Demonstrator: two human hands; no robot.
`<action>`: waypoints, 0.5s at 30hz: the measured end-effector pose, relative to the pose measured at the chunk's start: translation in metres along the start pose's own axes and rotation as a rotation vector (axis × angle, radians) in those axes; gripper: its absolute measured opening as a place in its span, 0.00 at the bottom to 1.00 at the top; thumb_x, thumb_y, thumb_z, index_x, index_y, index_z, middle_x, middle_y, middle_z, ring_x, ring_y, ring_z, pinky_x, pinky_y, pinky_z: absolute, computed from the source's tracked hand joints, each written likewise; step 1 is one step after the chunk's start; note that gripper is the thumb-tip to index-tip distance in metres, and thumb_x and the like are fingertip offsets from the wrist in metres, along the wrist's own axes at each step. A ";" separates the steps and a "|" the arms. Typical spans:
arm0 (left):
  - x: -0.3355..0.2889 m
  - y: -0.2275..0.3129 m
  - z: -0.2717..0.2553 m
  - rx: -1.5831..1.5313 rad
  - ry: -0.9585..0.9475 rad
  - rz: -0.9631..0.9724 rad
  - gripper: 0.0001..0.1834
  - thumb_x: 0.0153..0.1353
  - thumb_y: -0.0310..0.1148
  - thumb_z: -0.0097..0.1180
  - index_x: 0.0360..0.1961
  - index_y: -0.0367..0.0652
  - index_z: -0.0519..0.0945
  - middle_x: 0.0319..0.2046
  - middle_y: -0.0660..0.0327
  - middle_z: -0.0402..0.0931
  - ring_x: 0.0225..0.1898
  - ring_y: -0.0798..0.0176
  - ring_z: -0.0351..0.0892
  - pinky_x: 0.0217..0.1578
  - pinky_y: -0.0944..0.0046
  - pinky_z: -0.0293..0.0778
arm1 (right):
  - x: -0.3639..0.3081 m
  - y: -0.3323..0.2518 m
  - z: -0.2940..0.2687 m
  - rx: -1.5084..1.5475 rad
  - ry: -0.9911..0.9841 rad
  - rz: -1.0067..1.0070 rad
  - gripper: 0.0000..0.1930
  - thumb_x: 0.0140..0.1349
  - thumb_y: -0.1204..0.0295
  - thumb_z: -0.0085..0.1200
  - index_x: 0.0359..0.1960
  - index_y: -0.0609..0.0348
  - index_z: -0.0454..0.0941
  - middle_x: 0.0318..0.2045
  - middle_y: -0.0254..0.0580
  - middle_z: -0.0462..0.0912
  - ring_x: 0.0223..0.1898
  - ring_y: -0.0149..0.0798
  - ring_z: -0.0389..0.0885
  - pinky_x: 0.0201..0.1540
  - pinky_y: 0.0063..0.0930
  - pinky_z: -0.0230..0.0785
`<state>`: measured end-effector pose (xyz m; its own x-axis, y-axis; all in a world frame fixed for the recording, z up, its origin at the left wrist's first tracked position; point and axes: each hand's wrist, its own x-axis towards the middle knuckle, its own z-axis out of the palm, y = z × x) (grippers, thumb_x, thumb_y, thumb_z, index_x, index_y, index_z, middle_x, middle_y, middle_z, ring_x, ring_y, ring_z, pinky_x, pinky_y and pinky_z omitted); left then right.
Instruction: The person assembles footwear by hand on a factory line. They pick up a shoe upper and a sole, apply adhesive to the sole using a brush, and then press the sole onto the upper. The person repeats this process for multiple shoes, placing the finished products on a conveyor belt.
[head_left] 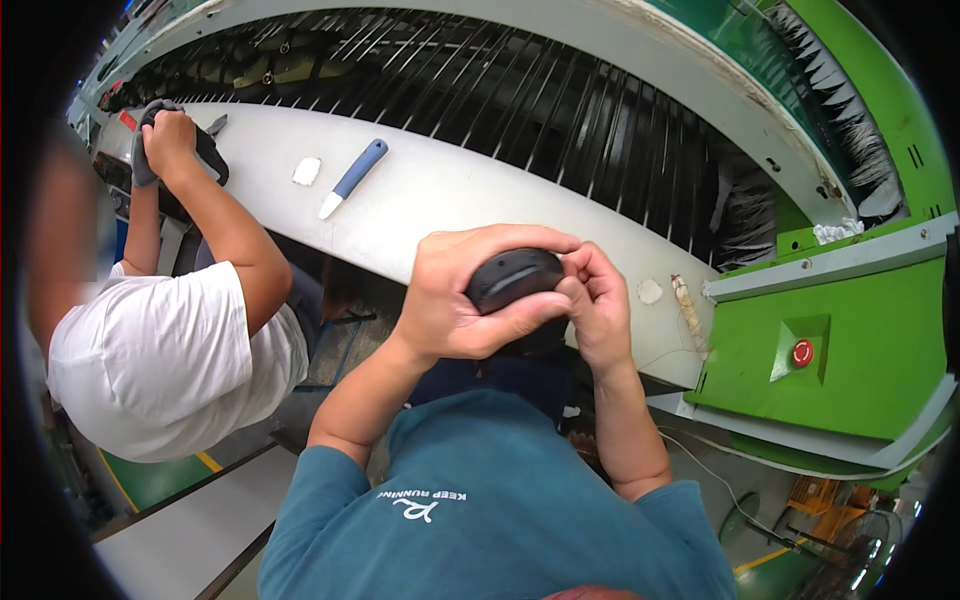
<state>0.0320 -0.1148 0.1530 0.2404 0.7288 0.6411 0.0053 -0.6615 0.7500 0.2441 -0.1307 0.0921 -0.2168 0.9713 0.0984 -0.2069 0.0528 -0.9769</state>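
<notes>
In front of my chest, both hands hold what looks like a black shoe point(513, 278), its rounded end toward the camera. My left hand point(440, 295) wraps it from the left, with the thumb along the near side and the fingers over the far side. At its right end my right hand point(603, 320) has bent fingers, thumb and fingertips pressed together against the edge. Whether a small item is pinched there is hidden. Much of the shoe's lower part is covered by my hands.
A white worktop point(450, 175) carries a blue-handled tool with a white tip point(353, 180), a white pad point(307, 171), a round white piece point(650, 292) and a wrapped stick point(688, 305). Beyond are dark machine bars point(520, 100); right, a red button point(803, 353). A co-worker point(170, 350) handles a dark item left.
</notes>
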 end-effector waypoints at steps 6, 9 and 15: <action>-0.022 -0.026 -0.030 -0.190 0.381 -0.156 0.18 0.78 0.34 0.62 0.55 0.27 0.87 0.50 0.43 0.92 0.51 0.54 0.93 0.57 0.57 0.86 | -0.007 0.011 -0.018 0.000 -0.224 0.172 0.15 0.69 0.72 0.76 0.51 0.59 0.82 0.44 0.30 0.85 0.44 0.22 0.83 0.51 0.20 0.77; -0.059 -0.056 -0.027 -0.295 0.783 -0.241 0.22 0.87 0.38 0.50 0.57 0.24 0.83 0.55 0.40 0.89 0.53 0.52 0.92 0.59 0.54 0.86 | -0.008 0.016 -0.030 0.205 -0.211 0.221 0.26 0.69 0.76 0.73 0.66 0.61 0.75 0.51 0.40 0.87 0.49 0.32 0.89 0.46 0.27 0.84; -0.166 -0.062 0.027 0.058 0.562 -0.438 0.22 0.81 0.31 0.61 0.69 0.30 0.79 0.67 0.43 0.82 0.71 0.50 0.81 0.75 0.51 0.72 | 0.022 0.015 -0.032 0.205 0.103 0.086 0.31 0.66 0.72 0.78 0.67 0.57 0.74 0.41 0.34 0.86 0.37 0.28 0.85 0.37 0.26 0.79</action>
<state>0.0175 -0.1995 -0.0042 -0.3319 0.9003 0.2814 0.0421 -0.2839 0.9579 0.2672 -0.1014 0.0736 -0.1456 0.9892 -0.0133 -0.3839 -0.0689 -0.9208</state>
